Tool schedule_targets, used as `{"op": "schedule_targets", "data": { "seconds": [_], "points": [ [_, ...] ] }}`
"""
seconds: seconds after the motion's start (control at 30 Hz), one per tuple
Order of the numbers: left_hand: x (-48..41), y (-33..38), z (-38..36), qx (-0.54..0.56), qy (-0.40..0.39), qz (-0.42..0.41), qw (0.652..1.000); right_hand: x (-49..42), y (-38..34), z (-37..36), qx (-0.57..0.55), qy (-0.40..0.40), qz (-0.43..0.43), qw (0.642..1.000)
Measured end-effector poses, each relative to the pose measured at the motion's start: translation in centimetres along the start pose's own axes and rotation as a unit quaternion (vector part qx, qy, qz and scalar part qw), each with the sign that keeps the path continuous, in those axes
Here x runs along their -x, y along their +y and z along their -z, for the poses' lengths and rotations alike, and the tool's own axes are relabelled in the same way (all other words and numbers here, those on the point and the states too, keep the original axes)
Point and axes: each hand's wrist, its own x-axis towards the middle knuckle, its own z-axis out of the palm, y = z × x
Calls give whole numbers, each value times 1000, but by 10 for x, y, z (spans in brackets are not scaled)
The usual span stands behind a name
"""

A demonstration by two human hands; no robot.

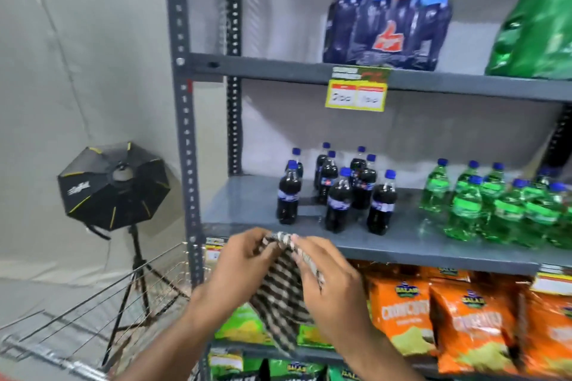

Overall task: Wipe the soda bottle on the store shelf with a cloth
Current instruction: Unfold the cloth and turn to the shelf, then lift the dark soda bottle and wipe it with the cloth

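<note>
Both hands, left hand (244, 260) and right hand (328, 281), rise before the shelf's front edge (402, 249), fingers pinching a checked cloth (283, 291) (hanging between them) below the dark soda bottles (337, 198).

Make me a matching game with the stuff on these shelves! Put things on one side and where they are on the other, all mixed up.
Things:
1. dark soda bottles
2. orange snack bags
3. checked cloth
4. yellow price tag

Places:
A. hanging from the upper shelf's edge
B. held in both hands
C. standing on the middle shelf
D. below the middle shelf

Pairs: 1-C, 2-D, 3-B, 4-A
</note>
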Motion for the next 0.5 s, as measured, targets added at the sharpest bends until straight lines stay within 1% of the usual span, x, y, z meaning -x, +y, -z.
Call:
{"op": "schedule_targets", "data": {
  "seconds": [0.03,0.07,0.13,0.2,0.27,0.33,0.37,0.43,0.5],
  "points": [
    [1,8,-20,93,-29,31,995,6,9,9,7,-2,10,1000],
    [2,13,-32,181,-61,64,979,9,15,13,19,-5,19,1000],
    [-5,29,-61,307,-127,110,937,15,36,30,40,-20,17,999],
    [-14,41,-80,371,-184,117,903,13,58,46,65,-27,21,997],
    [-25,46,-94,392,-228,105,885,9,83,61,89,-11,45,995],
    [-35,46,-109,379,-226,103,891,4,106,73,97,5,64,993],
    [-41,46,-112,364,-218,100,900,0,113,76,96,8,69,993],
    [-56,46,-120,324,-200,88,920,-9,125,82,87,11,70,994],
    [-77,45,-125,259,-167,77,948,-19,135,84,77,11,75,994]
  ]
}}
